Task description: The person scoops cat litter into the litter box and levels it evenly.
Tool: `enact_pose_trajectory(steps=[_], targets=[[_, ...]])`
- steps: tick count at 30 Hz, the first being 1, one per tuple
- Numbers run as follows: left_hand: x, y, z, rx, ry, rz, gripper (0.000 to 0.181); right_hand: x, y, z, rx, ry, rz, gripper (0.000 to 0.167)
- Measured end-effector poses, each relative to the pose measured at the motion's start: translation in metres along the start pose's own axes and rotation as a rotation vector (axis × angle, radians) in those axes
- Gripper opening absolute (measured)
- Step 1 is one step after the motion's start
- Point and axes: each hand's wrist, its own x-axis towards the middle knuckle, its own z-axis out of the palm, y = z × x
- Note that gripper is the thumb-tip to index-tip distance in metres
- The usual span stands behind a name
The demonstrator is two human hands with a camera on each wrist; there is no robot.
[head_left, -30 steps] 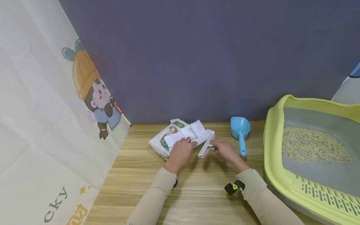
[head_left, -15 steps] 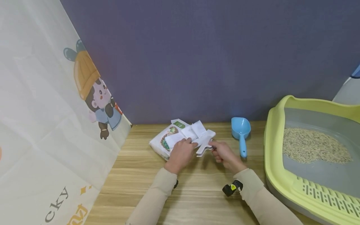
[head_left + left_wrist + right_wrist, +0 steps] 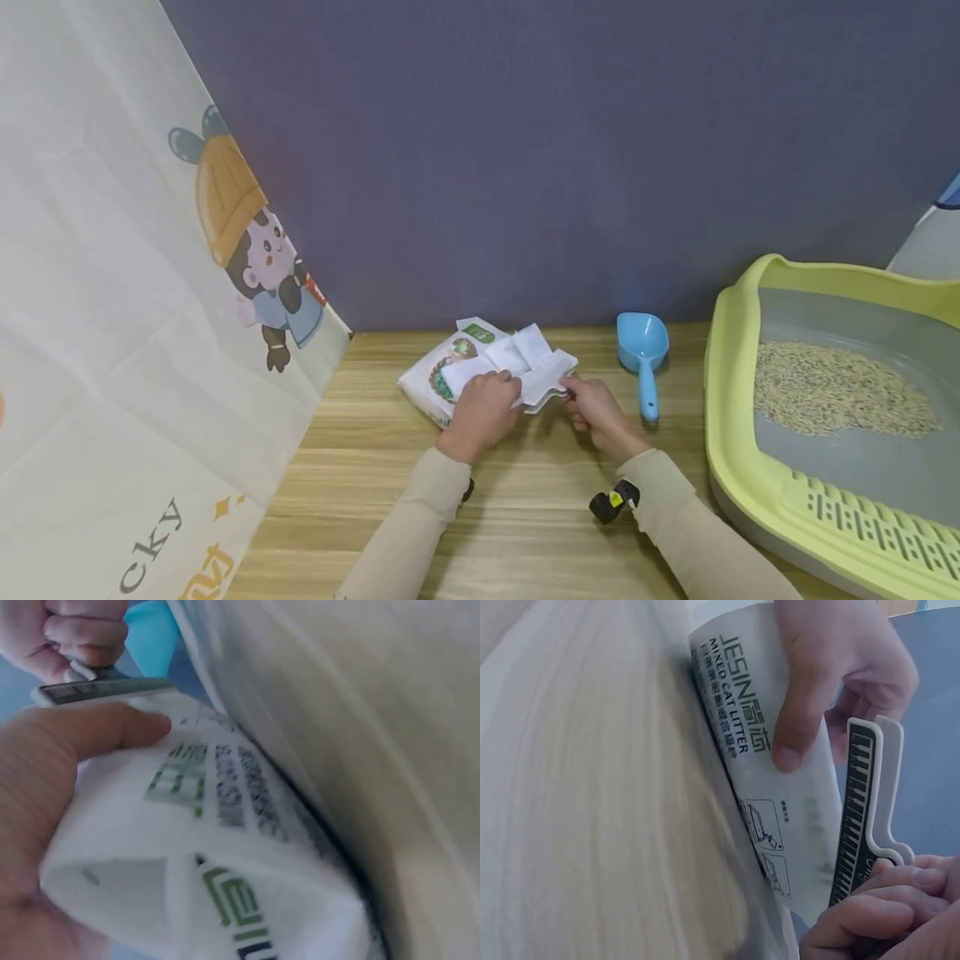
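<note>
In the head view a white cat litter bag (image 3: 423, 387) lies on the table with its end folded over. My left hand (image 3: 483, 412) grips the folded part; in the right wrist view its thumb presses on the printed front. My right hand (image 3: 600, 412) pinches the handle of a white clip (image 3: 859, 795) with a piano-key print. The clip's jaws stand apart at the bag's folded edge, as the left wrist view also shows for the clip (image 3: 105, 690). Whether the bag's edge is between the jaws, I cannot tell.
A blue litter scoop (image 3: 642, 342) lies right of my right hand. Beyond it stands a yellow-rimmed litter box (image 3: 731, 392) holding litter pellets (image 3: 840, 387). A dark wall panel (image 3: 525, 167) borders the wooden table (image 3: 517, 533) at the back, and a printed white sheet (image 3: 112, 292) at the left.
My right hand has brought the clip slightly left and closer over the bag's folded edge. My left hand stays on the bag, nearly still.
</note>
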Motion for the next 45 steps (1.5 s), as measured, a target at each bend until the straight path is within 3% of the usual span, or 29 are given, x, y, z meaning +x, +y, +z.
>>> enact_pose_trajectory(steps=[9, 17, 22, 45], targets=[[-0.001, -0.003, -0.012, 0.036, -0.116, -0.024, 0.028, 0.006, 0.006, 0.006, -0.041, 0.088, -0.004, 0.034], [0.002, 0.0, -0.015, 0.038, -0.092, -0.03, 0.029, 0.012, 0.009, 0.014, -0.041, 0.145, -0.021, 0.03], [0.003, 0.003, -0.017, 0.032, -0.112, -0.046, 0.025, 0.011, 0.008, 0.016, -0.061, 0.161, -0.04, 0.031], [-0.001, 0.001, -0.023, 0.003, -0.116, 0.009, 0.041, 0.011, 0.012, 0.024, -0.081, 0.153, -0.049, 0.033]])
